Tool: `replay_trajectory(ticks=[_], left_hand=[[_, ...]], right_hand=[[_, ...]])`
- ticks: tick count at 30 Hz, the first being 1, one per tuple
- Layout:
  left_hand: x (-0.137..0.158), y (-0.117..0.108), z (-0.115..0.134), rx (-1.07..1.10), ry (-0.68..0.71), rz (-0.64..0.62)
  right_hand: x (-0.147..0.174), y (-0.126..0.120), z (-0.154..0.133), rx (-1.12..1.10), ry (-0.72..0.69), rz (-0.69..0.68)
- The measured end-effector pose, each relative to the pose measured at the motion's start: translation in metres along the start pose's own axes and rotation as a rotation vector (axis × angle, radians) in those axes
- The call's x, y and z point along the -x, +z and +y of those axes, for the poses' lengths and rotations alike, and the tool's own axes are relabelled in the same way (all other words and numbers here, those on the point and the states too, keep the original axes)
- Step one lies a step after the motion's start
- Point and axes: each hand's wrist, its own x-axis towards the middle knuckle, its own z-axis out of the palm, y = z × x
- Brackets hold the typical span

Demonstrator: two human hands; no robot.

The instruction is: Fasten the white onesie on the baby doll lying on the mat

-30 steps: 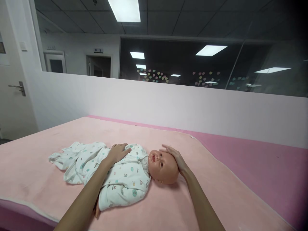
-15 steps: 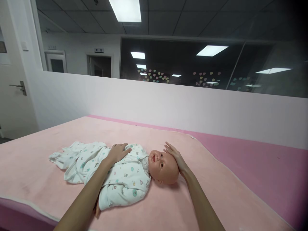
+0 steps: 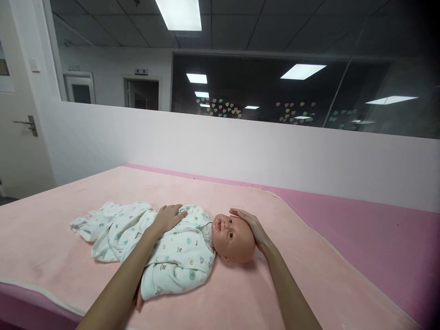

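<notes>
A baby doll (image 3: 233,238) in a white patterned sleepsuit (image 3: 178,259) lies on its back on a light pink blanket (image 3: 240,298), head pointing right. My left hand (image 3: 168,217) rests flat on the doll's chest, fingers apart. My right hand (image 3: 250,223) lies along the top of the doll's bald head, palm against it, fingers stretched out. Neither hand grips anything. One small doll hand (image 3: 138,302) pokes out of the sleeve by my left forearm.
The blanket covers a darker pink mattress (image 3: 360,229) that shows on the right. A white half wall (image 3: 240,146) with dark glass above runs behind the bed. A door with a metal handle (image 3: 25,123) stands at the far left.
My right hand's fingers lifted a little off the doll's head half a second ago and now lie down on it again. My left hand has stayed on the chest.
</notes>
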Motion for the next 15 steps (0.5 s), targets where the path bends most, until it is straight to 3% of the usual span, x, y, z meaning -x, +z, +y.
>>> replay_trajectory(ticks=[6,10,13,15], left_hand=[[0.007,-0.009,0.005,0.068,-0.047,0.063],[0.018,-0.019,0.019,0.347,0.118,0.156],[0.024,-0.021,0.032,0.511,0.228,-0.058],[0.025,-0.019,0.037,0.498,0.249,-0.192]], right_hand=[[0.002,0.002,-0.003,0.037,0.022,-0.071],[0.001,-0.002,-0.004,0.012,0.026,-0.028],[-0.002,-0.01,-0.006,-0.027,-0.012,0.031],[0.0,-0.011,-0.011,0.039,-0.125,0.109]])
